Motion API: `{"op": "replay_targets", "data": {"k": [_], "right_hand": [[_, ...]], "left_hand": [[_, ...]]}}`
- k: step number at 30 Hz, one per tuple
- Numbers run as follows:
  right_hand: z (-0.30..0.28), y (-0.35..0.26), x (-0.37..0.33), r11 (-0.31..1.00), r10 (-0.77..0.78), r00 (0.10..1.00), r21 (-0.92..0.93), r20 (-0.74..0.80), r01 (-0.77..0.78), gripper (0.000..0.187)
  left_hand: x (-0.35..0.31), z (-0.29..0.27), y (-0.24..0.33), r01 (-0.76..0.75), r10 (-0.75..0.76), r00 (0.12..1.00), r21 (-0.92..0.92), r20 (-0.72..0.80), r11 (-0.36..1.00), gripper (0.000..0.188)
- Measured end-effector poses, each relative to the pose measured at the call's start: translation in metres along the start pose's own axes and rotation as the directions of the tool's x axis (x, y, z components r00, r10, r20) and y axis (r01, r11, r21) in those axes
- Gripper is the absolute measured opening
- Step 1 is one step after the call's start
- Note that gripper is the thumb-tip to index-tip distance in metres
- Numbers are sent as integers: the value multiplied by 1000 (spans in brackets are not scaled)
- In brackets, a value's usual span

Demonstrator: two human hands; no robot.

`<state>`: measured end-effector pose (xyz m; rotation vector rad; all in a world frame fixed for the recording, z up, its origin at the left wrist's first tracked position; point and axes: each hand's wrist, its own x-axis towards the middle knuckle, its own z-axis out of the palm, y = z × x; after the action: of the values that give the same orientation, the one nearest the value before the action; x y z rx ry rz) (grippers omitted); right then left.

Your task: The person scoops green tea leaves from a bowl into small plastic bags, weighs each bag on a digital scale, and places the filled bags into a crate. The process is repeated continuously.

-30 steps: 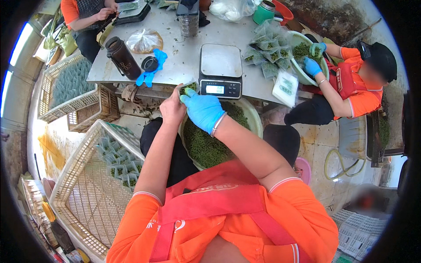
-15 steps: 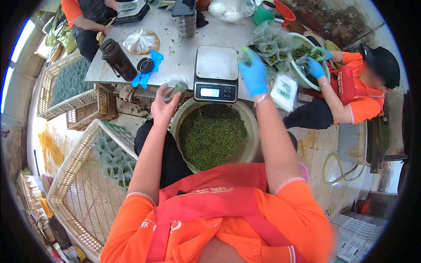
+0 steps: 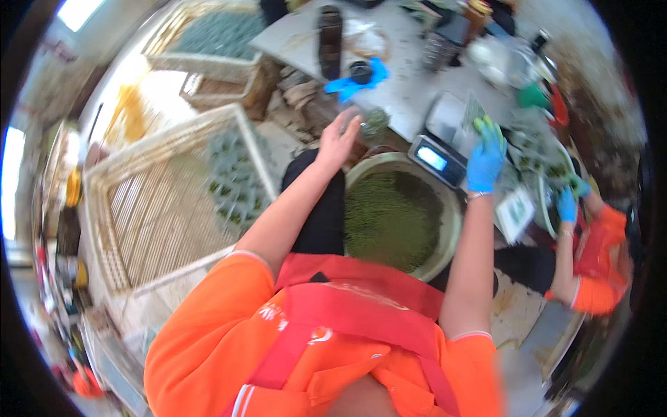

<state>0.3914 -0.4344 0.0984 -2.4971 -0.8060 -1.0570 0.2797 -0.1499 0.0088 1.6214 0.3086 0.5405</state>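
My bare left hand (image 3: 338,141) is closed on a small clear plastic bag (image 3: 376,124) with green contents, held left of the scale. My right hand (image 3: 486,161), in a blue glove with yellow-green fingertips, is beside the digital scale (image 3: 436,154). Its fingers pinch a flat clear packet (image 3: 474,111) at the right edge of the weighing plate. Below the scale, between my legs, stands a pale round basin (image 3: 453,233) holding many small green berries (image 3: 392,215). Motion blurs the picture.
Left is a large cream crate (image 3: 111,229) with several filled bags (image 3: 236,181); another crate (image 3: 201,61) stands behind. A dark bottle (image 3: 329,42) and blue glove (image 3: 358,82) lie on the metal table (image 3: 295,38). A co-worker (image 3: 590,257) works at a bowl (image 3: 549,208) on the right.
The view has turned toward the left, so the table and scale appear tilted and farther right. My right hand now has a clear packet at the scale; my left still holds its bag.
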Motion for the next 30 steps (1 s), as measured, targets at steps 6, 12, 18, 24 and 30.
{"op": "replay_targets", "data": {"k": [6,12,18,24,30], "right_hand": [[-6,-20,-51,728,353,903,535,244,-429,33],[-35,-64,-114,354,475,687,595,550,-722,27],[-31,-95,-173,317,370,597,508,711,-801,27],[-31,-94,-182,706,269,671,332,691,-625,28],[-29,-112,-201,696,361,496,126,790,-707,43]], "left_hand": [[-34,-152,38,89,-29,952,184,-306,979,39],[-78,-346,-22,392,163,736,609,-657,690,48],[-59,-403,-87,587,-213,628,276,-748,762,45],[-26,-402,-120,685,-135,665,528,-735,502,57],[-25,-386,-133,609,-194,720,472,-667,637,65]]}}
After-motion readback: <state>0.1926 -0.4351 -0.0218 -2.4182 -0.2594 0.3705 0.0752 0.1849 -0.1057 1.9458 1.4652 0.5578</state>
